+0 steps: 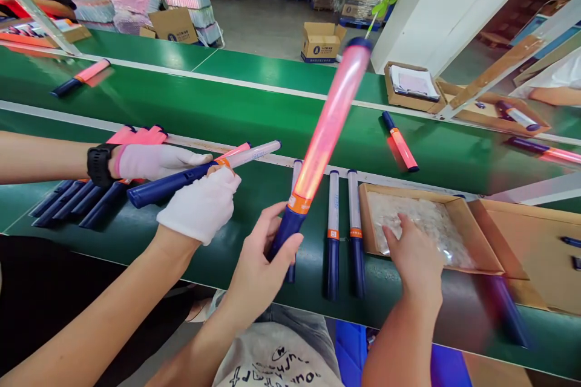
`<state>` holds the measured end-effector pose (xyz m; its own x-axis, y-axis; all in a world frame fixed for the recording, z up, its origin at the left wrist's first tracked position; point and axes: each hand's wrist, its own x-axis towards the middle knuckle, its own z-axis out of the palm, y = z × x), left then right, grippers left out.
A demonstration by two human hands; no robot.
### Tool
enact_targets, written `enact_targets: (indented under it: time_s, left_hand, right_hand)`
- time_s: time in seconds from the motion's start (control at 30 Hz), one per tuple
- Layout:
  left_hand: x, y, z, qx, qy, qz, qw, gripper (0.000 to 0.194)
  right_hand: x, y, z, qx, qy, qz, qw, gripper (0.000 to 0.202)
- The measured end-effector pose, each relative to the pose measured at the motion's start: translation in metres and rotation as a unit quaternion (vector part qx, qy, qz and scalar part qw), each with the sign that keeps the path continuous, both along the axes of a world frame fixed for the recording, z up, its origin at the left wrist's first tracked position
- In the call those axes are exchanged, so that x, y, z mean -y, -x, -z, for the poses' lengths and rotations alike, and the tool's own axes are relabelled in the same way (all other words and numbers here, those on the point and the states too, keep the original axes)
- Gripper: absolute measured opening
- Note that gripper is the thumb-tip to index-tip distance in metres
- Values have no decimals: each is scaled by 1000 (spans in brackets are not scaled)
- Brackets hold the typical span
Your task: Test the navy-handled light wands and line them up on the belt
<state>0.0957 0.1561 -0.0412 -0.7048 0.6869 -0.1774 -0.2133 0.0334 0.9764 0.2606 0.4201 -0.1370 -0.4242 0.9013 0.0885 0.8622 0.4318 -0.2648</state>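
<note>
My left hand [265,263] is wrapped round the dark blue handle of a traffic baton [333,115]. The baton is tilted up to the right, its tube glowing pink above an orange band. Over a shallow cardboard box [488,261] of small clear pieces [422,224] is my right hand [415,260], thumb and forefinger apart, fingertips at the pieces. Nothing shows in its grasp; the other fingers are partly hidden. Between my hands, unlit batons [333,233] with whitish tubes lie side by side on the green bench, one partly behind my left hand.
At left, a co-worker's gloved hands [200,205] hold batons above several others [104,202]. Beyond a white rail, a green belt [254,112] carries lit batons [402,142]. Another cardboard box [540,248] stands at right. A white pillar [458,6] and stacked cartons are behind.
</note>
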Motion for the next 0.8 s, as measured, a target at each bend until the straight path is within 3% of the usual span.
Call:
enact_targets:
  time_s: [0.07, 0.17, 0.47, 0.8]
  left_hand:
    - [-3, -3, -1, -132, 87, -57, 986, 43]
    - [-4, -4, -4, -210, 124, -40, 969, 39]
    - [-5, -4, -5, -43, 64, 29, 997, 50]
    - [-7, -4, -4, -58, 110, 47, 991, 53]
  right_hand:
    - [-19, -11, 21, 33, 41, -3, 999, 48]
    - [-29, -18, 36, 41, 68, -5, 997, 35]
    - [-23, -19, 25, -68, 39, 44, 996, 40]
    - [-22, -8, 17, -269, 99, 49, 957, 61]
